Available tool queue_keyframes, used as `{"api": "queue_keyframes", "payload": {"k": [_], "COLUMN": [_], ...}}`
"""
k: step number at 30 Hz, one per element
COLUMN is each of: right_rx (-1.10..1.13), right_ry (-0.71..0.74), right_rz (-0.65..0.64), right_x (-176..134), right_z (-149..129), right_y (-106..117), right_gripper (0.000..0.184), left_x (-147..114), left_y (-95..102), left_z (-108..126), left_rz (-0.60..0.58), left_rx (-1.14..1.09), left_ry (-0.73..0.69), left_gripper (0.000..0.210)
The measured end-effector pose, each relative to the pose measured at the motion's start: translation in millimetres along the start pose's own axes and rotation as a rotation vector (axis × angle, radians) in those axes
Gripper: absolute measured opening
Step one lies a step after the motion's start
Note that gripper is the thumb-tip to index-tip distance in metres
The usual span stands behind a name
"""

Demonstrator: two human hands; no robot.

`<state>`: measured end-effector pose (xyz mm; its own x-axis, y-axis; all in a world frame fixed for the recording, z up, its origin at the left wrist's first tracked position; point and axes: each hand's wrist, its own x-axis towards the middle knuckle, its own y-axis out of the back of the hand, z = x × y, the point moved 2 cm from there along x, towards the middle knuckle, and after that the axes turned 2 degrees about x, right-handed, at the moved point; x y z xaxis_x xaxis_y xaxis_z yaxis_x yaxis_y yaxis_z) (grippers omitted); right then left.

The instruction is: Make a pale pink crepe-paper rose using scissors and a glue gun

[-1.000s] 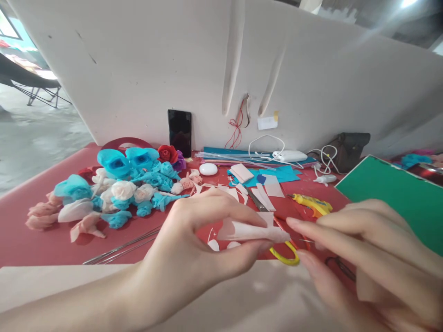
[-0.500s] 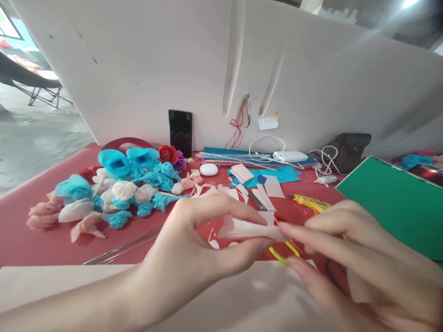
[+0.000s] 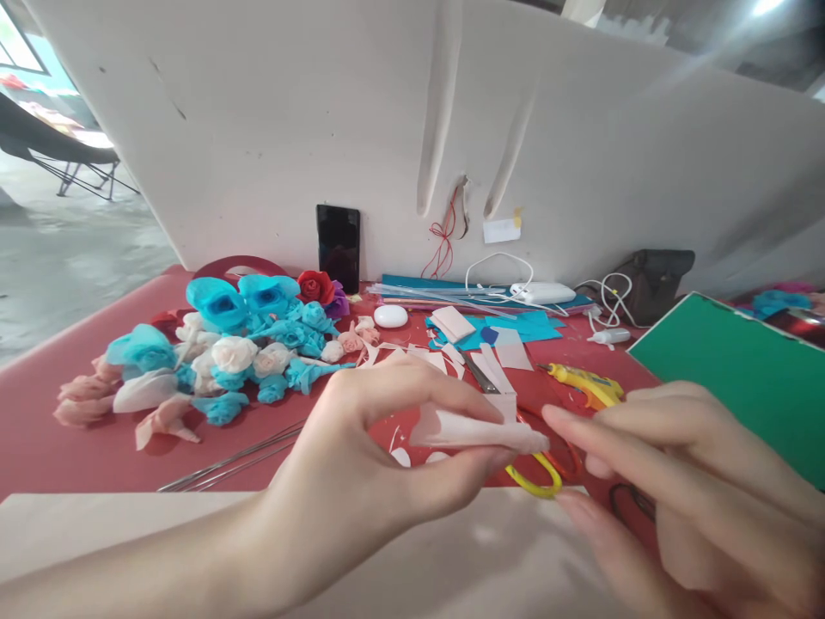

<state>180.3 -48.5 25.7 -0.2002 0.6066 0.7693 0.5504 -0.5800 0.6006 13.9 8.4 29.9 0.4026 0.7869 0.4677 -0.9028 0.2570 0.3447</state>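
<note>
A piece of pale pink crepe paper [image 3: 464, 430], partly rolled with a narrow end toward the right, is pinched between the thumb and fingers of my left hand [image 3: 387, 456]. Just right of that narrow end is my right hand [image 3: 670, 481], its thumb and index finger spread apart with a gap to the paper. Below and behind the paper lie scissors [image 3: 538, 490] with yellow and red handles, their blades partly covered. Pale paper cuttings [image 3: 512, 350] are scattered on the table beyond my hands.
Blue, white and pink paper flowers [image 3: 232, 352] are heaped at the left, near thin metal wires [image 3: 238, 454]. A yellow glue gun [image 3: 583, 383] and a green board [image 3: 741, 378] lie to the right. A black phone [image 3: 339, 249] leans against the back wall.
My right hand has moved right, off the end of the paper, and its fingers have opened. The left hand keeps its pinch. More of the scissor handles shows.
</note>
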Motion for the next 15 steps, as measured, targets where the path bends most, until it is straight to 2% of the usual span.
{"api": "queue_keyframes", "payload": {"k": [5,9,12,15], "right_rx": [0.043,0.081,0.074,0.064], "right_ry": [-0.035,-0.073,-0.038,-0.037], "right_rz": [0.047,0.035,0.028,0.036], "right_x": [-3.4,-3.3,-3.1,-3.3], "right_z": [-10.1,-9.8,-7.9,-9.0], "right_y": [-7.9,-8.5,-5.4,-6.7], "right_gripper": [0.019,0.022,0.027,0.025], "left_x": [-2.5,0.0,2.3,1.5], "left_y": [-0.3,-0.9,-1.7,-2.0], "left_z": [0.6,-1.0,-2.6,-2.5], "left_rz": [-0.021,-0.018,-0.016,-0.015], "left_rx": [0.003,0.005,0.021,0.015], "left_ry": [-0.039,-0.035,-0.023,-0.03], "left_gripper": [0.012,0.012,0.014,0.016]}}
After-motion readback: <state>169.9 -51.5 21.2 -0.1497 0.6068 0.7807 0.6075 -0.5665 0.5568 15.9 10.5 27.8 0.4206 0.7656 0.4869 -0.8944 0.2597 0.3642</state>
